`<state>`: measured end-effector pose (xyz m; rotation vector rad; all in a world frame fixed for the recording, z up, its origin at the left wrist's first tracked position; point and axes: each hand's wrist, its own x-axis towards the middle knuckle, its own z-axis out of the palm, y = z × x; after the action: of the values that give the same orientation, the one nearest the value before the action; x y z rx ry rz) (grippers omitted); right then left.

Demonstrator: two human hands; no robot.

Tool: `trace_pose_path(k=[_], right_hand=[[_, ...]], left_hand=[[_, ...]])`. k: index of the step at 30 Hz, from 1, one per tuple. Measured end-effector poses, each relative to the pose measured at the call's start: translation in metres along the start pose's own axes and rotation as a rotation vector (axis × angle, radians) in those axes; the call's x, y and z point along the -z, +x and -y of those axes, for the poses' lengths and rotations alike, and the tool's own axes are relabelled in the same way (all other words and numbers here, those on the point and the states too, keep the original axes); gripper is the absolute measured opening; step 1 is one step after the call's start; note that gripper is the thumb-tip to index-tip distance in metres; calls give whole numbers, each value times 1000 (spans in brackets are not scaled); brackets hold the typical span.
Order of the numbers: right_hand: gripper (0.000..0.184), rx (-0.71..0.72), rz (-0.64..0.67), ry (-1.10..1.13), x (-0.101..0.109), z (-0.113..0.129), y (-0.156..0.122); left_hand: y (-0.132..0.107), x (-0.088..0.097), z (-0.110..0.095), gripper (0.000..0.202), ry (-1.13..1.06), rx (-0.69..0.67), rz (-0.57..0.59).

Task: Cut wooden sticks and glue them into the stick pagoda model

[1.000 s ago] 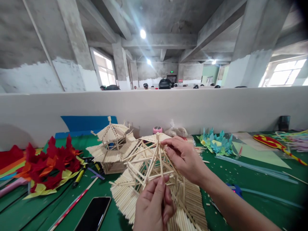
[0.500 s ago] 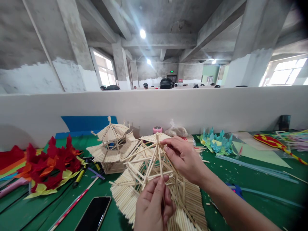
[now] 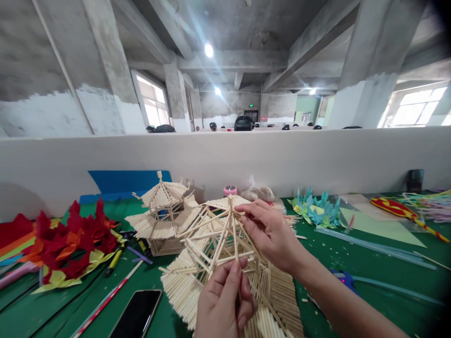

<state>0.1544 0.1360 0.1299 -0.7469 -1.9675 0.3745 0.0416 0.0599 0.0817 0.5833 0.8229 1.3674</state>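
Note:
A pavilion model of pale wooden sticks [image 3: 186, 291] stands in front of me, its upper roof an open frame of slanting sticks that meet at a short peak [image 3: 230, 203]. My left hand [image 3: 227, 298] pinches the lower end of one wooden stick [image 3: 236, 237] between thumb and forefinger at the frame's near edge. That stick runs up to the peak. There my right hand [image 3: 269, 230] presses its fingertips together on the stick's upper end. Behind to the left is a second stick pavilion [image 3: 164, 213] with a covered roof.
A phone [image 3: 137, 314], a red-striped stick [image 3: 105, 300] and red paper shapes [image 3: 75, 241] lie on the left of the green table. To the right are a blue paper flower [image 3: 317, 206], clear glue sticks [image 3: 373, 246] and a blue glue gun [image 3: 343, 278]. A white partition [image 3: 225, 159] stands behind.
Both hands keep the same hold on the stick. The view has shifted very slightly; nothing on the table has visibly moved.

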Motion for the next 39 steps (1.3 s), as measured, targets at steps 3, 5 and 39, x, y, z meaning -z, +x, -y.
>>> trace_pose_path(k=[3,5,39], right_hand=[[24,2,4,-2,0,0,1],[24,0,5,-5,-1,0,1],[26,-16,46,1,0,1,1]], left_hand=[[0,0,-1,25,-1,9,0],[0,0,-2,24,-3,12,3],[0,1,-3,25,-1,48,18]])
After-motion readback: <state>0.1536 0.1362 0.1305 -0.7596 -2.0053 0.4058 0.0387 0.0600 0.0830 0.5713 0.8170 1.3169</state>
